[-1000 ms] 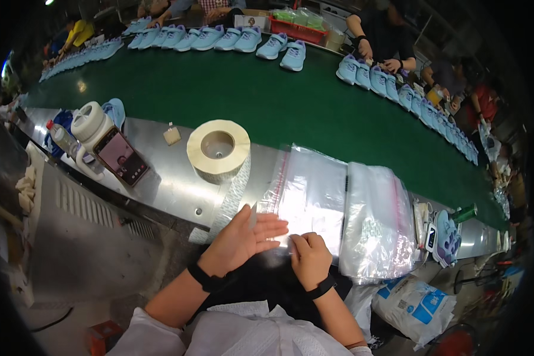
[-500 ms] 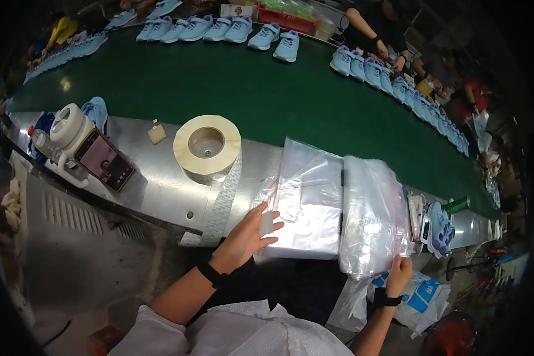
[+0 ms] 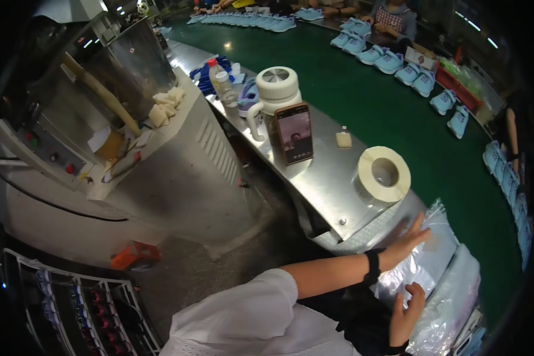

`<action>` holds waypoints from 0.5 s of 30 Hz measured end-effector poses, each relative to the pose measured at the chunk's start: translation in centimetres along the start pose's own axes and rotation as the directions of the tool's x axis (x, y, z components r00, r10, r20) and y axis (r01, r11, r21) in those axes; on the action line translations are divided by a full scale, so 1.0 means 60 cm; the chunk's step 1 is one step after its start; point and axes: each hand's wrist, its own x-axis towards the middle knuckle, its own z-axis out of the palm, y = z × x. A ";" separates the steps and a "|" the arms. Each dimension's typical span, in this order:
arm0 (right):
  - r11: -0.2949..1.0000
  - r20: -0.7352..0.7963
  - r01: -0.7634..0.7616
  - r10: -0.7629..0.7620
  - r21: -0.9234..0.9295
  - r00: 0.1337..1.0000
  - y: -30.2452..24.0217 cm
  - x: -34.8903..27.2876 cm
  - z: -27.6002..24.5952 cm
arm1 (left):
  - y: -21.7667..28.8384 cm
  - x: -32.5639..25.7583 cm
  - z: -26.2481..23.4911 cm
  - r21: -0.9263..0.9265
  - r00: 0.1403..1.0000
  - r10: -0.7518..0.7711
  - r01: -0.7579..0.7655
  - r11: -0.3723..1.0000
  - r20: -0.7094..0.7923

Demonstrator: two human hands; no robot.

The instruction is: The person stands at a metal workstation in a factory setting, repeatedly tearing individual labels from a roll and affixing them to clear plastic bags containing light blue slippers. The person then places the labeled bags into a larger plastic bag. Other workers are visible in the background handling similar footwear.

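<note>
Under the left hand [image 3: 402, 246] lie the clear plastic bags [image 3: 442, 256], crinkled and shiny; that hand is laid out flat, its fingers stretched and a little apart, with no grip to be seen. Nearer the body, the right hand [image 3: 407, 315] is loosely curled, thumb and fingers parted with nothing visible between them; whether its fingertips touch the plastic, I cannot tell. Just to the right of its fingers is a second pile of bags [image 3: 454, 293]. A pale strip [image 3: 362, 230] runs close by the left hand, on its left side, near the edge of the metal table [image 3: 320, 193]. Ahead of the left fingertips and somewhat left stands a cream roll [image 3: 369, 185], hollow in the middle. Past it, a small beige item [image 3: 343, 140] lies on the metal. Farther off to the left of the fingers, a phone [image 3: 295, 133] leans against a white jug [image 3: 277, 92], with a lilac-and-blue shoe [image 3: 249, 99] and a clear bottle [image 3: 226, 92] behind. Beyond the fingers stretches a green belt [image 3: 362, 107], and along its far side stand light blue shoes [image 3: 389, 61], near a red basket [image 3: 455, 88] and a person in a checked apron [image 3: 391, 19].
</note>
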 end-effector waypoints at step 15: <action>0.933 -0.163 -0.148 0.098 -0.328 0.982 0.026 0.071 0.088 | -0.052 -0.084 -0.027 -0.270 0.990 -0.107 0.080 0.959 -0.087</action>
